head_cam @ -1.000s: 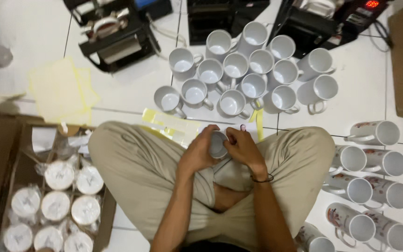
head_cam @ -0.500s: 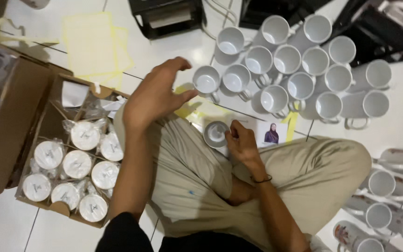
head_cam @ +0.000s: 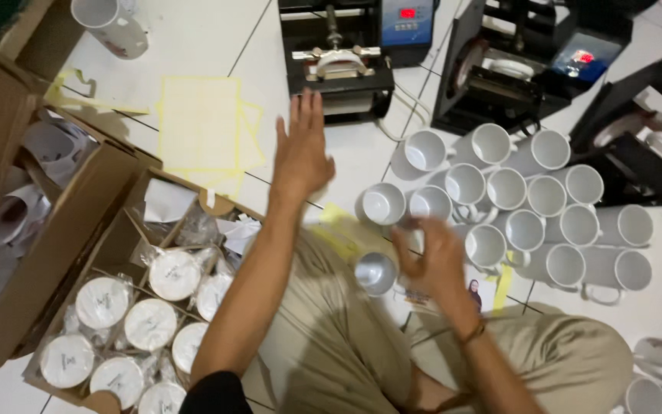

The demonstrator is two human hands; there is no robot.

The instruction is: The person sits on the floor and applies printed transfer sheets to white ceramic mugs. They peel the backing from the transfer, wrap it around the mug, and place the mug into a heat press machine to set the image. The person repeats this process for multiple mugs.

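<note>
A person sitting cross-legged on a white tiled floor point(head_cam: 193, 46) is holding a white mug point(head_cam: 377, 272) in the right hand point(head_cam: 432, 261), the grip closed around its side, its open mouth facing the camera; the mug is hovering just above the person's knee, just in front of a cluster of empty white mugs point(head_cam: 522, 207) lying on the tiles. The left hand point(head_cam: 300, 149) is reaching out flat with fingers spread wide, holding nothing, above the floor to the left of that cluster and just short of a black mug press point(head_cam: 339, 65). Further left of the cluster, a cardboard box point(head_cam: 101, 199) is sitting open with plastic-wrapped mugs point(head_cam: 128, 322) packed in its compartments, beside the person's left thigh
</note>
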